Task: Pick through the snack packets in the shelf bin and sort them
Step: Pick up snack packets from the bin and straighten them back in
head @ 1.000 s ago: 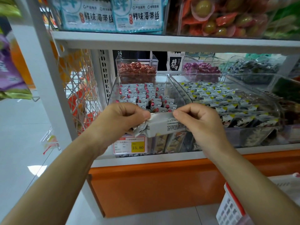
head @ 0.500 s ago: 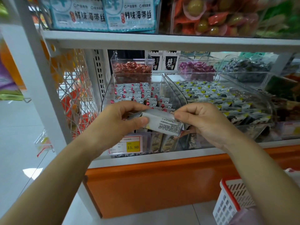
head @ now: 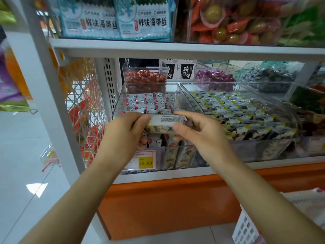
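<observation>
Both hands, left hand [head: 126,132] and right hand [head: 200,136], pinch one snack packet [head: 165,121] above the clear bin [head: 186,95]; loosened fingers would probably drop it among unsorted packets.

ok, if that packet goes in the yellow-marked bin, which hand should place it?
Right. The right hand grips the packet at the end nearest the yellow-marked bin, which lies on its side. The left hand holds the far end and would probably have to cross over.
</observation>
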Motion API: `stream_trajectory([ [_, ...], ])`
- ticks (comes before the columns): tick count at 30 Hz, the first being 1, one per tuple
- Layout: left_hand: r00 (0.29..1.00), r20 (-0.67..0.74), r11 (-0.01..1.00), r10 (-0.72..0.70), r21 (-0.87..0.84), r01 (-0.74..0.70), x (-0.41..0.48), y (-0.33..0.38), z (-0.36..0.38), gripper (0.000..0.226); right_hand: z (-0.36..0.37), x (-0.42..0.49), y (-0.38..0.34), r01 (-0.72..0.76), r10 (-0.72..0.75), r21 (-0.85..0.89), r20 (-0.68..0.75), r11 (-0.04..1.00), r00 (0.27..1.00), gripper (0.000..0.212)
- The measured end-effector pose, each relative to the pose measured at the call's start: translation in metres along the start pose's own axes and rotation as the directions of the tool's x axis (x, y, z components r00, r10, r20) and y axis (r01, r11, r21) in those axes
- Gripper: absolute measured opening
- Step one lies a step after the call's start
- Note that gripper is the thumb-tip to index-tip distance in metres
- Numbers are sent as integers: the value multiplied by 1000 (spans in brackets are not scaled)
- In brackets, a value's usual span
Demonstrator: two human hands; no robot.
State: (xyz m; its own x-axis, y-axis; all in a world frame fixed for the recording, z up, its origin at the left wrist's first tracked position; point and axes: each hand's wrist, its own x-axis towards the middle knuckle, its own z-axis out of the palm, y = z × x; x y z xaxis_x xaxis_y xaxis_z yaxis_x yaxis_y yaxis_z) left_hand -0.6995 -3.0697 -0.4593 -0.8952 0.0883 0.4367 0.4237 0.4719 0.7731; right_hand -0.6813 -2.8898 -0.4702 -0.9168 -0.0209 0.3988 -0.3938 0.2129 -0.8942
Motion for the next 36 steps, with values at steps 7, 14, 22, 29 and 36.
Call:
stream_trajectory([
  [7,998,42,969,55,240,-64,33,-3,2,55,-11,50,-11,49,-64,-53,-357,997,932,7],
  [14,928,278,771,-249,636,16,107,-35,37,80,-4,74,8,15,-87,-174,-417,985,905,16],
  [22,877,261,703,-403,702,114,124,-50,39,90,-6,75,12,19,-112,-229,-403,973,908,31],
  [29,857,288,577,-428,816,14,111,-37,32,81,0,80,2,48,-147,-274,-357,961,923,34],
  [36,855,366,512,-369,847,-142,89,-19,25,50,46,150,1,112,-173,-394,-124,912,977,27],
])
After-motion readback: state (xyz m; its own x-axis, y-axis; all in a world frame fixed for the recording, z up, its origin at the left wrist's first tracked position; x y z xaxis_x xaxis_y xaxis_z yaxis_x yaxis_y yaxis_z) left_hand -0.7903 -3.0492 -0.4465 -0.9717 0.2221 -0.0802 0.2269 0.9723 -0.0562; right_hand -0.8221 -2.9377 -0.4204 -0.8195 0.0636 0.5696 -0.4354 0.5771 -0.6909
